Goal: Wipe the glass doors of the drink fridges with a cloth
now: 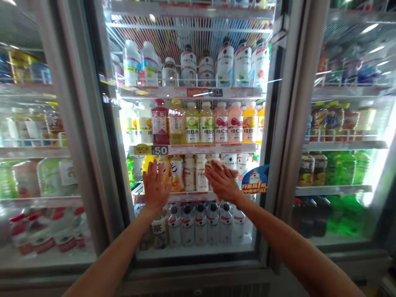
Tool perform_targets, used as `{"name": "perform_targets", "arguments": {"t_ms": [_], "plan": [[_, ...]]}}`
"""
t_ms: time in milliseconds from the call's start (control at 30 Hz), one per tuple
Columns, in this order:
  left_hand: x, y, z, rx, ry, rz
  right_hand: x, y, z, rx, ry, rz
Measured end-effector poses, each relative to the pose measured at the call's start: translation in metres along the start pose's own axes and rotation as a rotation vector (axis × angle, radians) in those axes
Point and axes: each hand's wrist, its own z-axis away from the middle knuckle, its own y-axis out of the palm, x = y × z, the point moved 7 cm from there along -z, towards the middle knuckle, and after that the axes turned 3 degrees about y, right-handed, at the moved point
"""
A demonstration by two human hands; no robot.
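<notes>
My left hand [156, 185] is flat against the glass door [198, 258] of a lit drinks fridge, its fingers spread and pointing up, with nothing in it. Behind it stand bottles with orange and yellow labels. My right hand [225, 181] presses at the same glass to the right, fingers stretched toward the upper left. Under and beyond its fingers shows a small crumpled brownish thing that looks like a cloth [217, 163]; the hand hides most of it. White and cream bottles [201, 173] stand behind the glass between the hands.
A blue and red sticker [256, 179] is on the door's right side. Metal door frames [301, 123] run upright on both sides. Inside, shelves hold several rows of bottles, with a price strip [160, 150] at mid height. More fridge doors with drinks stand left and right.
</notes>
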Motion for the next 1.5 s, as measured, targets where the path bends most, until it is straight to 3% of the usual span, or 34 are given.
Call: {"name": "perform_targets", "arguments": {"t_ms": [33, 67, 167, 200, 233, 267, 333, 400, 433, 467, 500, 600, 667, 733, 833, 900, 933, 967, 1033, 1100, 1167, 1233, 1300, 1367, 1433, 1500], "plan": [[0.003, -0.003, -0.004, -0.01, 0.004, -0.01, -0.008, -0.003, 0.002, -0.008, 0.0, 0.009], [0.006, -0.005, -0.009, -0.021, 0.003, -0.021, -0.029, -0.009, 0.0, -0.045, 0.101, 0.033], [0.015, -0.008, -0.022, -0.039, -0.031, -0.047, -0.107, -0.031, -0.01, -0.25, 0.69, 0.127], [0.016, -0.007, -0.025, -0.037, -0.039, -0.046, -0.116, -0.033, -0.016, -0.295, 0.808, 0.136], [0.017, -0.006, -0.027, -0.036, -0.049, -0.043, -0.113, -0.031, -0.025, -0.311, 0.833, 0.131], [0.017, -0.005, -0.028, -0.037, -0.059, -0.041, -0.097, -0.026, -0.037, -0.296, 0.759, 0.112], [0.016, -0.004, -0.028, -0.044, -0.073, -0.041, -0.039, -0.008, -0.059, -0.196, 0.401, 0.054], [0.015, -0.005, -0.026, -0.047, -0.066, -0.047, 0.018, 0.008, -0.062, -0.082, 0.011, -0.008], [0.015, -0.006, -0.026, -0.044, -0.053, -0.05, 0.03, 0.011, -0.059, -0.038, -0.094, -0.03], [0.015, -0.006, -0.026, -0.038, -0.038, -0.053, 0.027, 0.01, -0.057, -0.016, -0.107, -0.041], [0.015, -0.007, -0.026, -0.031, -0.023, -0.057, 0.01, 0.006, -0.059, -0.022, -0.025, -0.04], [0.017, -0.008, -0.025, -0.019, -0.004, -0.07, -0.078, -0.017, -0.07, -0.194, 0.516, 0.002], [0.017, -0.007, -0.025, -0.018, -0.014, -0.074, -0.105, -0.025, -0.078, -0.293, 0.729, 0.009], [0.017, -0.007, -0.024, -0.013, -0.024, -0.07, -0.084, -0.017, -0.092, -0.244, 0.631, -0.035], [0.017, -0.011, -0.026, -0.003, -0.019, -0.068, -0.007, 0.007, -0.096, 0.002, 0.104, -0.157], [0.02, -0.017, -0.031, -0.005, -0.005, -0.074, 0.014, 0.01, -0.085, 0.09, -0.107, -0.19], [0.022, -0.02, -0.034, -0.008, 0.003, -0.08, 0.004, 0.007, -0.084, 0.078, -0.081, -0.176], [0.026, -0.024, -0.038, -0.014, 0.006, -0.086, -0.019, 0.0, -0.086, 0.024, 0.036, -0.144], [0.034, -0.028, -0.046, -0.022, -0.007, -0.095, -0.078, -0.019, -0.095, -0.16, 0.401, -0.068], [0.04, -0.028, -0.051, -0.019, -0.034, -0.094, -0.111, -0.03, -0.107, -0.3, 0.645, -0.034], [0.042, -0.026, -0.053, -0.011, -0.049, -0.085, -0.096, -0.024, -0.124, -0.296, 0.606, -0.057], [0.04, -0.025, -0.052, -0.011, -0.053, -0.08, -0.046, -0.009, -0.134, -0.183, 0.373, -0.092], [0.04, -0.027, -0.052, -0.018, -0.056, -0.077, 0.01, 0.006, -0.126, -0.048, 0.07, -0.117], [0.041, -0.031, -0.053, -0.028, -0.059, -0.074, 0.036, 0.01, -0.107, 0.042, -0.143, -0.119], [0.046, -0.036, -0.057, -0.042, -0.071, -0.072, 0.012, 0.002, -0.1, 0.027, -0.088, -0.086], [0.052, -0.039, -0.061, -0.043, -0.091, -0.067, -0.047, -0.014, -0.109, -0.096, 0.249, -0.034]]}}
